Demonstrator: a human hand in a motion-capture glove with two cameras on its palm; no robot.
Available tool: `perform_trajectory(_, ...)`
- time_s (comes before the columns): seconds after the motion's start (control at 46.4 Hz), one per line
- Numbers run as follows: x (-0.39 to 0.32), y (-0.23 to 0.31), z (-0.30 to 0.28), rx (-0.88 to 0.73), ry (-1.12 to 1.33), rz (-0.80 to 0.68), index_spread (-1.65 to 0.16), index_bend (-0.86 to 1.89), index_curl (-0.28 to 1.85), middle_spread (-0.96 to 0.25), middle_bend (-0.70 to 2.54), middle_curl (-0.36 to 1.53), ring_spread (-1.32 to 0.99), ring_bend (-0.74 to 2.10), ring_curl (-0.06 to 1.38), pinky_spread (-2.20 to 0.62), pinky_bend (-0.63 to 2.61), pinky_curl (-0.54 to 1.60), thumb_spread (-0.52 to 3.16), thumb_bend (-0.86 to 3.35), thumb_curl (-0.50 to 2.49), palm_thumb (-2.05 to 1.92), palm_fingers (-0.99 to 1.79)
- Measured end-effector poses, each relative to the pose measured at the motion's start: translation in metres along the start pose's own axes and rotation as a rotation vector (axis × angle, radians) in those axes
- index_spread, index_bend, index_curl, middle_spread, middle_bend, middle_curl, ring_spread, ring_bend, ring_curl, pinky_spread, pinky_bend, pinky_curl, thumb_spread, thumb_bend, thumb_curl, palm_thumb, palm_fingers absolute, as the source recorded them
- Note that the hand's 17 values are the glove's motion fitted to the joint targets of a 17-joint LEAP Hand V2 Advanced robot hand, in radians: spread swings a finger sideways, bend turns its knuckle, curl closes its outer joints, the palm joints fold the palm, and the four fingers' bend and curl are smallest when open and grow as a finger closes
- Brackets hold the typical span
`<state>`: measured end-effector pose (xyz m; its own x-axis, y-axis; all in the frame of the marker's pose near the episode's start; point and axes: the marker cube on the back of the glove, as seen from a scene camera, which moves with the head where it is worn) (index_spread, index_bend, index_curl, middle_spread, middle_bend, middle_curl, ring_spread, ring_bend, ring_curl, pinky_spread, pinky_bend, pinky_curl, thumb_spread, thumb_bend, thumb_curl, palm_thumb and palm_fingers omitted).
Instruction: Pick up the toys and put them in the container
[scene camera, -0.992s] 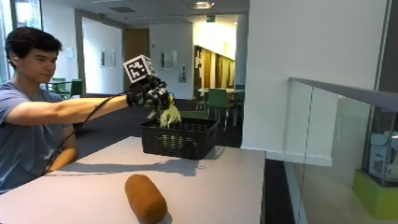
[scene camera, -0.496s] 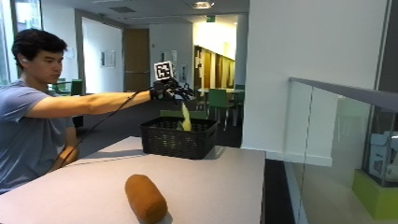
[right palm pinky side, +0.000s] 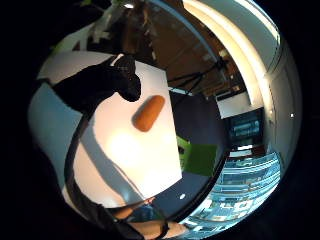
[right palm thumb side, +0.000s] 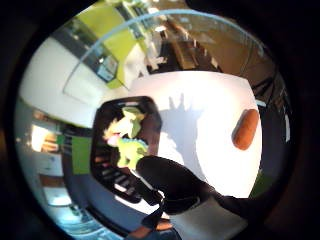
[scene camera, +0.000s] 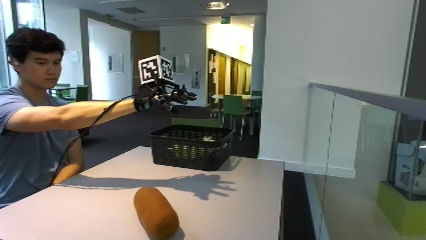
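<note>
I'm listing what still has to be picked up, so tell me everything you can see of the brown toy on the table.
The brown toy is a stubby cylinder with rounded ends, orange-brown, soft-looking like plush. It lies on its side on the white table, near the front, apart from the black basket. Nothing touches it but the table; the gloved right hand is raised high near the basket.
</note>
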<state>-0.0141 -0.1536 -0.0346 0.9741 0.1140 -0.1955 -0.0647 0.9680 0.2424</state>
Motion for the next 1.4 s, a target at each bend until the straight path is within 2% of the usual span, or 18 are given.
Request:
perform_trajectory(0.237,0.104,-0.007,0.057,-0.014,0.042,-0.067,-0.33,0.12,0.28,-0.06,0.23,0.44,-0.03,0.71,0.25,0.02,1.39,0.38,0.85,-0.09,0.23,-0.1,-0.1)
perform_trajectory(0.496,0.172,-0.016,0.128,-0.039,-0.01,-0.153,-0.34,0.12,0.26,-0.09,0.21,0.43,-0.05,0.68,0.24,0.03,1.31,0.35,0.81,-0.09,0.24,-0.11,-0.07)
perform_trajectory(0.841,0.206,-0.014,0.22,-0.189,-0.073,-0.285,-0.35,0.12,0.24,-0.13,0.23,0.43,-0.1,0.65,0.23,0.04,1.18,0.31,0.72,-0.11,0.24,-0.14,-0.07)
perform_trajectory(1.013,0.202,-0.004,0.263,-0.296,-0.065,-0.396,-0.34,0.14,0.25,-0.17,0.24,0.44,-0.13,0.52,0.2,0.05,0.96,0.26,0.68,-0.11,0.24,-0.14,-0.23)
perform_trajectory(1.207,0.194,-0.005,0.291,-0.287,-0.005,-0.462,-0.32,0.11,0.24,-0.18,0.17,0.41,-0.17,0.3,0.17,0.04,0.76,0.22,0.67,-0.1,0.25,-0.12,-0.29)
perform_trajectory(1.315,0.193,-0.005,0.302,-0.201,0.033,-0.496,-0.32,0.1,0.23,-0.19,0.19,0.4,-0.19,0.23,0.17,0.04,0.66,0.21,0.66,-0.1,0.25,-0.12,-0.26)
perform_trajectory(1.401,0.191,-0.001,0.309,-0.109,-0.052,-0.517,-0.34,0.12,0.23,-0.2,0.29,0.43,-0.22,0.24,0.19,0.04,0.51,0.18,0.65,-0.1,0.26,-0.12,-0.11)
